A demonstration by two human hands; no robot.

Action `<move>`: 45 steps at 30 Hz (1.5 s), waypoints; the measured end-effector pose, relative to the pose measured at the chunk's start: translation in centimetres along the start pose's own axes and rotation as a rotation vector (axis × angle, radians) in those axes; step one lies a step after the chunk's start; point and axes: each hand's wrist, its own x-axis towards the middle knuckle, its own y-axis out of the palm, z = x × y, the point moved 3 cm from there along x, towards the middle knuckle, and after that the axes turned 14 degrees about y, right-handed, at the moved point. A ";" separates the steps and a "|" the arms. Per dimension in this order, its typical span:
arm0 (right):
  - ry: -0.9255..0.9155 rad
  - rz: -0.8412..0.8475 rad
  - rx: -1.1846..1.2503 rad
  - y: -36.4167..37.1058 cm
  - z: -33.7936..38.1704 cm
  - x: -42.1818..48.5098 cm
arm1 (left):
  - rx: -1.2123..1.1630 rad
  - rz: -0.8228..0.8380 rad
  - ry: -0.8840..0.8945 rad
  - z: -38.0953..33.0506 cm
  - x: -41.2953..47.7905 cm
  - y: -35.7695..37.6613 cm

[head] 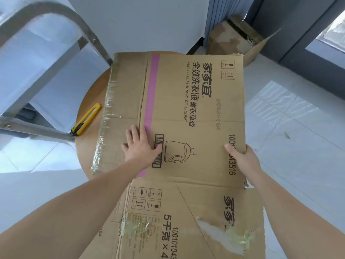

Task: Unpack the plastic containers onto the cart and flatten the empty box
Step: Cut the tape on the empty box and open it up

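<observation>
A flattened brown cardboard box [186, 113] printed with a pink stripe, a barcode and a detergent-bottle drawing lies across a round wooden table [87, 101]. My left hand [141, 144] presses flat on it beside the barcode, fingers spread. My right hand [240, 157] grips the box's right edge, thumb on top and fingers under it. One panel of the box [186, 221] hangs down toward me over the table's near edge. No plastic containers are in view.
A yellow utility knife [86, 119] lies on the table left of the box. A grey metal cart handle and frame [56, 14] stands at the left. Another open cardboard box [229, 40] sits on the floor by the far wall and door.
</observation>
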 end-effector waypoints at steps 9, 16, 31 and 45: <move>0.146 0.439 0.290 -0.2 -0.4 2.2 | 0.002 -0.034 -0.028 0.1 -0.4 0.9; 0.178 0.477 0.282 -1.5 -2.2 0.8 | -0.118 0.009 -0.024 -2.1 -1.7 1.3; 0.114 0.078 0.302 -2.1 -4.4 -2.4 | -0.121 -0.068 -0.203 3.5 -1.0 -1.5; 0.143 -0.008 0.222 -0.8 -4.3 -3.5 | -0.240 -0.119 -0.454 9.3 -1.9 -3.4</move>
